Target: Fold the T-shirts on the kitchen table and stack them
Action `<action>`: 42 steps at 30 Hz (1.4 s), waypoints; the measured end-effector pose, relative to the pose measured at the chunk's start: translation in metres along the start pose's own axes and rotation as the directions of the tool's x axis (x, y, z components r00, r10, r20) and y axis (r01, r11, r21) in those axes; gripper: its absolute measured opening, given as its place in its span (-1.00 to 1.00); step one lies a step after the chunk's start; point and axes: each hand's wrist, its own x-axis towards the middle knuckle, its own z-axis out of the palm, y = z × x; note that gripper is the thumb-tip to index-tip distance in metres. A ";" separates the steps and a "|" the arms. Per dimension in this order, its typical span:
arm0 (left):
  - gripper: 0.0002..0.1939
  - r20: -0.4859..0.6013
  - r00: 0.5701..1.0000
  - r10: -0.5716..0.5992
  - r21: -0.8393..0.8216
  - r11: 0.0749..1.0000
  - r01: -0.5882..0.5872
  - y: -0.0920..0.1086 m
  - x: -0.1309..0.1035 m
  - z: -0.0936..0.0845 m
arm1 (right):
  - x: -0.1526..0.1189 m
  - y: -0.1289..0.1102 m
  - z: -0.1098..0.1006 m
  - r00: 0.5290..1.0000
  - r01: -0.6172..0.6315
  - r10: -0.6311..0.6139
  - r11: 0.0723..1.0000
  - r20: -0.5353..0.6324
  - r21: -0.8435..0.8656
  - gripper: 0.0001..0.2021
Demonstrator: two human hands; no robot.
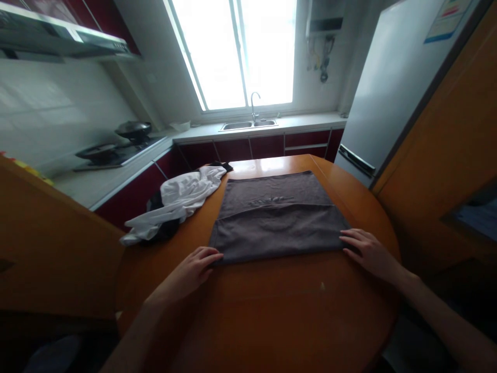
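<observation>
A dark grey cloth (279, 233) lies folded on the round wooden table (272, 316), its near part doubled over toward the far side. A raised or printed pattern runs across its middle. At the near left corner, my left hand (194, 269) has its fingers closed on the edge of the cloth; part of the thumb is hard to see. My right hand (367, 251) rests at the near right corner, fingers stretched and a little apart, with the tips touching the cloth's edge.
A crumpled white garment (186, 194) with black parts lies on the table's left side. Beyond are a counter with a sink (248, 125), a stove with a pan (134, 130), a range hood (66, 39) and, on the right, a fridge (392, 88).
</observation>
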 end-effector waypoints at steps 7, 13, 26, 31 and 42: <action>-0.39 -0.053 0.999 0.013 0.073 0.997 -0.009 -0.002 0.001 0.009 | 0.003 0.010 -0.005 0.993 0.103 -0.098 0.993 0.071 -0.064 -0.66; -0.35 -0.070 0.998 0.000 0.148 0.989 0.010 -0.005 0.007 0.019 | 0.006 0.005 -0.007 0.991 0.124 -0.114 0.976 0.067 -0.181 -0.53; -0.67 -0.269 0.960 0.073 0.171 0.985 -0.027 -0.011 -0.003 0.032 | 0.000 0.018 -0.001 0.976 0.177 -0.190 0.977 -0.108 -0.120 -0.67; -0.69 -0.257 0.959 0.120 0.209 0.976 -0.066 -0.009 -0.011 0.024 | -0.006 0.015 -0.009 0.962 0.216 -0.227 0.972 -0.149 -0.088 -0.68; -0.74 -0.033 0.996 -0.078 -0.038 0.996 0.077 0.028 -0.085 -0.041 | -0.040 -0.042 -0.063 0.976 0.194 -0.169 0.963 -0.137 0.188 -0.75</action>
